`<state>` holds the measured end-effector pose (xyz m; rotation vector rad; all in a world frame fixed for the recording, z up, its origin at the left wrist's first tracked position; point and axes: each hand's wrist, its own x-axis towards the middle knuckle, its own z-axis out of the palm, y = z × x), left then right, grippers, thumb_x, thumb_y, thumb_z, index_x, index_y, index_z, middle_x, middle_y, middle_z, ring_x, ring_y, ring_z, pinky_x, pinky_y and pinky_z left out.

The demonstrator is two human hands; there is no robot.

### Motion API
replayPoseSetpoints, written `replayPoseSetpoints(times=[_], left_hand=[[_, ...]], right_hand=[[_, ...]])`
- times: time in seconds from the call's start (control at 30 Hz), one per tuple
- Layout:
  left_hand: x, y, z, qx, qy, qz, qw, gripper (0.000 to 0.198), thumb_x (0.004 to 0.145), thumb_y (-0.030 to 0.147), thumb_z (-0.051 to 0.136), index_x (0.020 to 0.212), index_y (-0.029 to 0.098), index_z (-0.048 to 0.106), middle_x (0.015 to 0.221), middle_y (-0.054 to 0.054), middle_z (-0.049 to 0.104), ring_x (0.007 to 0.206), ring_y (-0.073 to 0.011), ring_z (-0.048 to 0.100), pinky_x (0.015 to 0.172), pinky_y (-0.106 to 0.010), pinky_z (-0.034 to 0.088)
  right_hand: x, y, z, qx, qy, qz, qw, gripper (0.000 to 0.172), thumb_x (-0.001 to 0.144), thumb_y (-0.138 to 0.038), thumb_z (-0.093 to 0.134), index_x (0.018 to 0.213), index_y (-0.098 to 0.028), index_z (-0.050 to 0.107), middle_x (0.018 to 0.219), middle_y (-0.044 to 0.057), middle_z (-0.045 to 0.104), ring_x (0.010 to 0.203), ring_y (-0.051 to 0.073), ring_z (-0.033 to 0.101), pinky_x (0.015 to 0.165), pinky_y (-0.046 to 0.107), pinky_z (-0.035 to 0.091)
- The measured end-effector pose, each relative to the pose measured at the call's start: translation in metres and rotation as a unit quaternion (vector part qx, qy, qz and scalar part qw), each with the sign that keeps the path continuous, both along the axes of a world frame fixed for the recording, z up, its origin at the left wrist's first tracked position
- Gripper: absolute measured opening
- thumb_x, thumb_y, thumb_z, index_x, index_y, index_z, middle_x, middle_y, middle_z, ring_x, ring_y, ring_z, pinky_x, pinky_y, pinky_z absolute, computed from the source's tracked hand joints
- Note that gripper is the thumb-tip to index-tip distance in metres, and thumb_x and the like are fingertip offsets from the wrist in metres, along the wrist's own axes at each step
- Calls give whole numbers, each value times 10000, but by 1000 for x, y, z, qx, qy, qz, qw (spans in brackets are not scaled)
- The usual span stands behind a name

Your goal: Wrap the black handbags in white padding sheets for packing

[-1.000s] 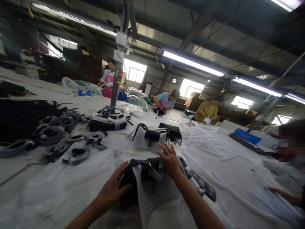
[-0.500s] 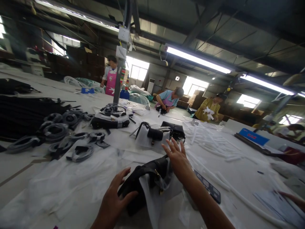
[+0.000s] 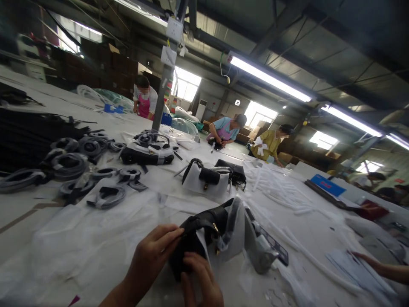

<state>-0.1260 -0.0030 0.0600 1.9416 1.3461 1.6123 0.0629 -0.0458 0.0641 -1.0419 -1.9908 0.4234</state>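
Observation:
A black handbag [image 3: 204, 226] partly wrapped in white paper and clear film lies on the white table [image 3: 47, 251] just in front of me. My left hand [image 3: 153, 253] grips its near left end, fingers curled over the black edge. My right hand [image 3: 200, 281] is low in the view, fingers pressed against the bag's near side and the paper flap. Both hands are closed on the bag.
Beyond lie a paper-wrapped handbag [image 3: 206, 179], another bag [image 3: 148, 153] and coiled black straps [image 3: 68, 164] to the left. White foam tubes [image 3: 287, 196] spread on the right. Another person's hand [image 3: 377, 266] rests at far right. Three workers stand at the back.
My right hand has come back from over the far side of the bag to its near side. My left hand has closed on the bag's edge. The view has tilted slightly.

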Motion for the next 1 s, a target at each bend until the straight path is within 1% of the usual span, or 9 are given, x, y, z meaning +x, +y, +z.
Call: replayPoseSetpoints(times=[0.1, 0.2, 0.33, 0.47, 0.57, 0.67, 0.83, 0.93, 1.0], left_hand=[[1, 1, 0, -13, -12, -9, 1000, 209, 932, 315, 600, 1093, 334, 733, 1071, -25, 714, 1008, -210, 671, 887, -289, 547], [6, -3, 3, -31, -33, -6, 999, 196, 936, 335, 592, 1082, 330, 724, 1116, -11, 703, 1053, -208, 659, 943, -299, 525], [14, -8, 12, -123, -121, -42, 984, 240, 939, 417, 572, 1122, 306, 679, 1177, -7, 691, 1106, -223, 640, 962, -319, 513], [12, -2, 24, -237, -213, -103, 942, 355, 904, 515, 580, 1142, 262, 655, 1136, -33, 705, 1041, -248, 662, 859, -319, 536], [7, 2, 34, -259, -221, -140, 930, 287, 855, 476, 656, 1020, 244, 697, 1005, -23, 734, 988, -250, 672, 858, -314, 514], [4, 2, 41, -284, -231, -175, 914, 266, 838, 465, 675, 941, 222, 715, 917, -24, 740, 920, -247, 674, 810, -312, 504], [3, 1, 35, -307, -263, -210, 890, 314, 784, 460, 730, 942, 188, 720, 933, -49, 751, 931, -264, 676, 816, -330, 497], [6, 0, 24, -317, -295, -202, 878, 346, 764, 452, 753, 976, 181, 718, 964, -59, 759, 946, -266, 682, 830, -330, 499], [8, -2, 19, -325, -328, -191, 866, 365, 751, 449, 770, 991, 180, 717, 984, -63, 762, 962, -266, 681, 838, -323, 497]], right_hand=[[4, 6, 20, 155, -34, -10, 987, 535, 917, -59, 516, 1365, -350, 513, 1246, 72, 672, 1149, 241, 656, 923, 367, 591], [7, 24, 63, 229, -110, 8, 967, 503, 944, -89, 526, 1391, -319, 511, 1233, 64, 689, 1176, 246, 632, 988, 423, 543], [5, 59, 106, 142, -254, 62, 955, 342, 908, -222, 673, 1247, -256, 644, 1259, 67, 682, 1181, 282, 612, 1076, 508, 447], [6, 79, 113, 41, -258, 129, 957, 348, 869, -167, 708, 1210, -234, 678, 1224, 73, 682, 1105, 227, 638, 996, 366, 508], [8, 82, 116, -30, -220, 158, 962, 347, 876, -191, 704, 1214, -264, 682, 1214, 50, 677, 1116, 196, 634, 994, 299, 494], [7, 83, 128, -84, -241, 161, 953, 374, 877, -227, 697, 1248, -263, 665, 1205, 52, 684, 1112, 203, 643, 991, 293, 483], [2, 91, 150, -121, -344, 174, 915, 534, 825, -288, 716, 1344, -283, 596, 1176, 59, 714, 1069, 252, 675, 931, 328, 500], [1, 97, 153, -163, -359, 213, 894, 626, 735, -295, 791, 1333, -303, 605, 1161, 38, 727, 1081, 265, 675, 929, 316, 499], [0, 100, 149, -192, -339, 212, 896, 642, 693, -245, 805, 1307, -299, 627, 1134, 26, 735, 1055, 258, 683, 907, 300, 506]])
